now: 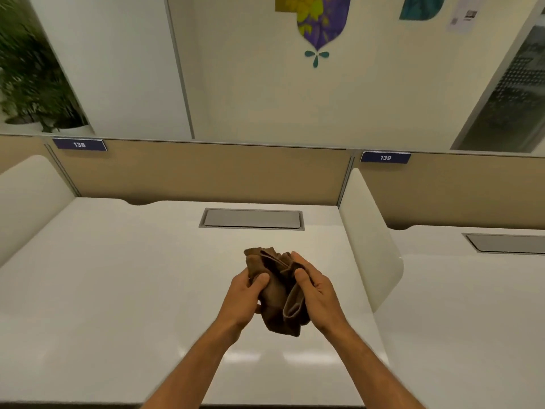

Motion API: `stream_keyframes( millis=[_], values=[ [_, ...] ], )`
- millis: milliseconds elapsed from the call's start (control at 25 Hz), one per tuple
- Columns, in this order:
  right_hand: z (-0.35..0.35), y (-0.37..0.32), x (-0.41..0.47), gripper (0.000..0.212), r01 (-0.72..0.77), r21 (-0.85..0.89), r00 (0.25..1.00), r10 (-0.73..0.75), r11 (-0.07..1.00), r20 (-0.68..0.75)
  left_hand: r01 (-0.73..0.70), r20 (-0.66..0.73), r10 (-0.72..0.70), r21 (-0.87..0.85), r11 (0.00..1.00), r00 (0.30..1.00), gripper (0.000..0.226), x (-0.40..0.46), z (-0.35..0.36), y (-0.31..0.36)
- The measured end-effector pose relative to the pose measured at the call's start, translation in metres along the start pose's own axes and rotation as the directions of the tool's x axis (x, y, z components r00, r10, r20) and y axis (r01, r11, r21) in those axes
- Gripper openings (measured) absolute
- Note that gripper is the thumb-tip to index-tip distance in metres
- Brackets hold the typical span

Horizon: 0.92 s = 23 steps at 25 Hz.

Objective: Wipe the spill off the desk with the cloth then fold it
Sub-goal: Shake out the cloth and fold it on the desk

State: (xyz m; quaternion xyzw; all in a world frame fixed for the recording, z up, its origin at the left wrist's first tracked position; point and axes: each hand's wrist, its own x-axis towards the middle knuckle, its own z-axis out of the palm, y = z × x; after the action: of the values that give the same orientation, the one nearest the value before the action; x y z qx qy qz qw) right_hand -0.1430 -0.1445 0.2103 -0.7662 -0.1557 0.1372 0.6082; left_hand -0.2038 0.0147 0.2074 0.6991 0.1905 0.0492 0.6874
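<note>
A crumpled brown cloth (277, 293) hangs bunched between both hands, lifted above the white desk (132, 290). My left hand (244, 296) grips its left side with the thumb pressed on top. My right hand (317, 293) holds its right side, thumb on the cloth and fingers behind it. The cloth's lower folds dangle below the palms. No spill is visible on the desk surface.
A grey cable flap (252, 219) is set into the desk's far side. A tan partition (206, 172) with a label 138 (79, 144) backs the desk. White curved dividers stand at left (29, 196) and right (368, 240). A neighbouring desk (472, 305) lies right.
</note>
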Motion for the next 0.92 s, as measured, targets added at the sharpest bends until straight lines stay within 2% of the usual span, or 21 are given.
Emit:
stream_keyframes(
  millis=[160, 280, 400, 560, 680, 720, 800, 880, 920],
  values=[
    [0.000, -0.007, 0.033, 0.034, 0.017, -0.049, 0.988, -0.024, 0.999, -0.153, 0.013, -0.046, -0.015, -0.044, 0.999, 0.999, 0.016, 0.036, -0.048, 0.008],
    [-0.005, -0.015, 0.057, 0.040, 0.031, -0.064, 0.954, -0.048, 0.997, -0.295, -0.003, -0.027, 0.002, -0.060, 0.998, 1.000, 0.023, 0.061, -0.079, 0.009],
    [-0.009, -0.024, 0.075, 0.033, -0.005, -0.046, 0.943, -0.010, 0.999, -0.333, 0.011, -0.010, -0.011, -0.054, 0.998, 1.000, 0.022, 0.077, -0.090, 0.008],
    [-0.005, -0.033, 0.091, 0.028, 0.030, 0.021, 0.956, -0.023, 0.999, -0.292, 0.037, -0.043, -0.039, -0.038, 0.999, 0.998, 0.020, 0.093, -0.093, 0.003],
    [0.002, -0.054, 0.112, 0.030, 0.021, 0.120, 0.982, 0.002, 0.993, -0.187, 0.053, -0.041, -0.054, -0.024, 0.998, 0.998, 0.021, 0.099, -0.091, -0.004],
    [0.005, -0.062, 0.120, 0.029, 0.010, 0.140, 0.989, 0.011, 0.990, -0.148, 0.062, -0.064, -0.060, 0.015, 0.998, 0.996, 0.022, 0.101, -0.089, -0.006],
    [0.011, -0.074, 0.132, 0.027, 0.004, 0.142, 0.997, 0.008, 0.990, -0.083, 0.061, -0.162, -0.029, 0.197, 0.979, 0.986, 0.028, 0.104, -0.086, -0.008],
    [0.014, -0.082, 0.142, 0.027, 0.031, 0.159, 1.000, -0.029, 0.987, -0.012, 0.070, -0.249, 0.033, 0.391, 0.918, 0.968, 0.038, 0.108, -0.086, -0.006],
    [0.015, -0.086, 0.146, 0.027, 0.043, 0.170, 0.999, -0.048, 0.984, 0.025, 0.042, -0.245, 0.075, 0.440, 0.897, 0.967, 0.045, 0.111, -0.086, -0.004]
  ],
)
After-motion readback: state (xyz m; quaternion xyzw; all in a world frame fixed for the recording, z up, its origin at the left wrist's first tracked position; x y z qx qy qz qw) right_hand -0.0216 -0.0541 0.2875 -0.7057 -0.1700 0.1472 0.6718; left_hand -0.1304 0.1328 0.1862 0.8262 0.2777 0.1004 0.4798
